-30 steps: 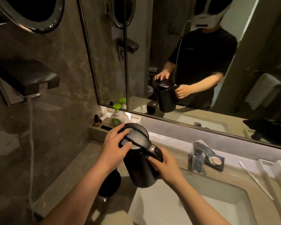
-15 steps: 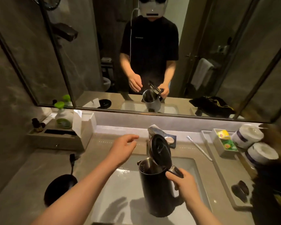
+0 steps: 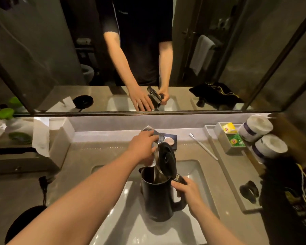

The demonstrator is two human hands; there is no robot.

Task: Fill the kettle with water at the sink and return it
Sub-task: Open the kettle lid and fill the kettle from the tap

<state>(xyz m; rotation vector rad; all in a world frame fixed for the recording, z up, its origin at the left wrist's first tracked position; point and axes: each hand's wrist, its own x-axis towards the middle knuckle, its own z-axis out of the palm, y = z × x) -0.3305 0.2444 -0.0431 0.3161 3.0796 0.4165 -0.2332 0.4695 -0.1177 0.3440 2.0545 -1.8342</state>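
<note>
Two hands work over the sink (image 3: 193, 167): the right hand (image 3: 188, 189) keeps a closed grip on the handle of the open-lidded kettle (image 3: 157, 195), likely heavier once filled, while the left hand (image 3: 141, 147) closes on the faucet (image 3: 153, 132).
</note>
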